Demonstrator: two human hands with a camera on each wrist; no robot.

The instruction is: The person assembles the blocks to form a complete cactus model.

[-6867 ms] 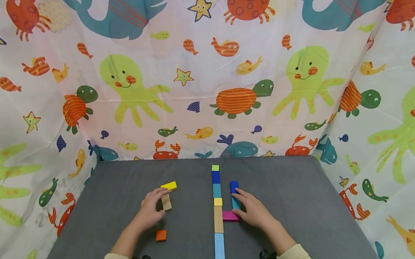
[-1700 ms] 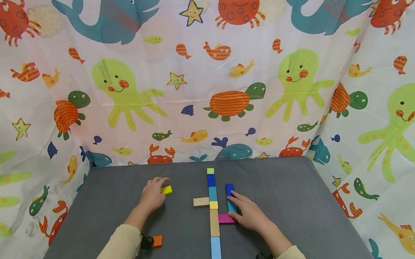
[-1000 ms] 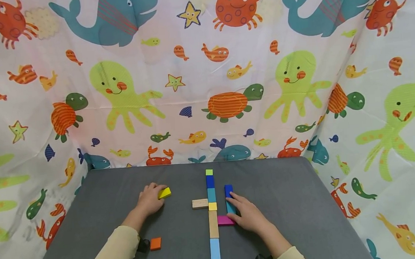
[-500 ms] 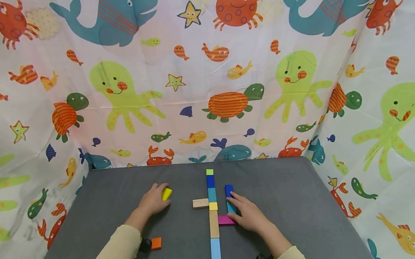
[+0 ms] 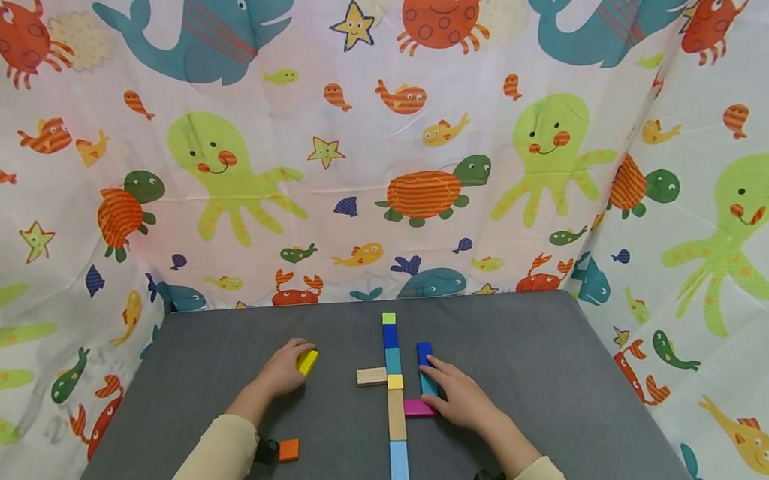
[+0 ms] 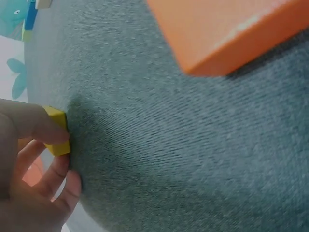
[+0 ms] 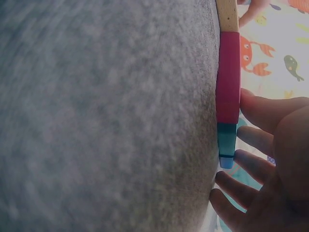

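My left hand (image 5: 278, 373) pinches a yellow block (image 5: 307, 362) between thumb and fingers, left of the column; the left wrist view shows the thumb over the yellow block (image 6: 59, 130). My right hand (image 5: 463, 393) rests with spread fingers against a dark blue block (image 5: 423, 351) and a light blue block (image 5: 428, 382), its thumb at a magenta block (image 5: 419, 408). In the right wrist view the thumb touches the magenta block (image 7: 228, 77). A column of several blocks (image 5: 396, 414) runs down the middle. A short wooden block (image 5: 371, 377) sticks out from its left side.
An orange block (image 5: 289, 450) lies on the grey table (image 5: 542, 348) beside the left wrist's black strap (image 5: 266, 451). Behind the table hangs a curtain (image 5: 272, 196) printed with sea animals.
The wooden block that lay by my left hand now sits against the column's left side. My left hand has taken hold of the yellow block and tilted it. My right hand stays at the blue blocks.
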